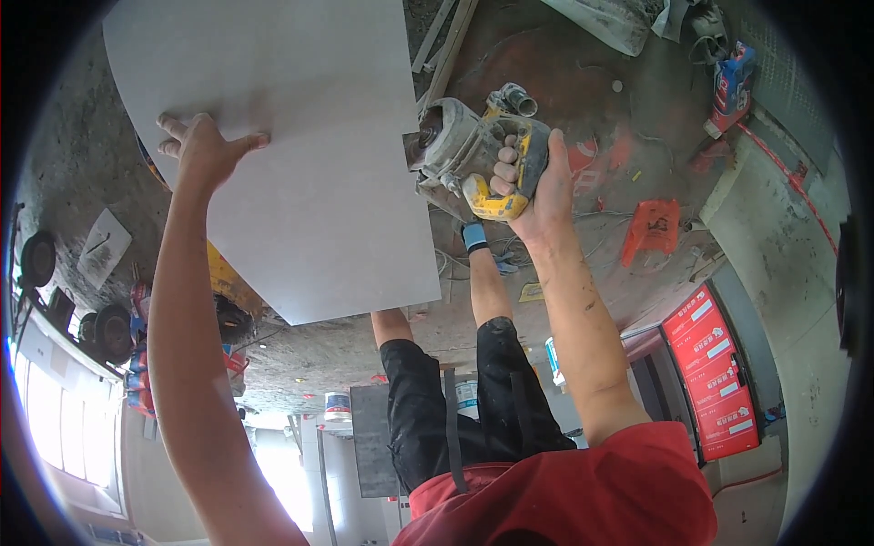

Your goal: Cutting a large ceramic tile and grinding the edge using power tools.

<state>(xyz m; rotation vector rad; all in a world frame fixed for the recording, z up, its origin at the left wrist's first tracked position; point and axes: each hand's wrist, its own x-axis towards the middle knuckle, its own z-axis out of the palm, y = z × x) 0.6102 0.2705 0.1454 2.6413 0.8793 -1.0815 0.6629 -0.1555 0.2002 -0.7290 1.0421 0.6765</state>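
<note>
A large white sheet or tile (309,209) fills the upper left and middle, with a curved left edge. My left hand (205,150) rests on it, fingers and thumb spread apart. My right hand (533,177) is wrapped round the handle of a dusty yellow power cutter (492,205), which has a round guard and a dark disc at the sheet's right edge. I cannot tell whether the disc touches the sheet. My legs in black shorts show below the sheet and cutter.
Red plastic (651,227) and cables lie on the dusty floor (592,91). A coloured bag (728,86) sits upper right, red cartons (710,382) stand lower right, and wheels (38,259) show at left. A bucket (337,409) stands behind me.
</note>
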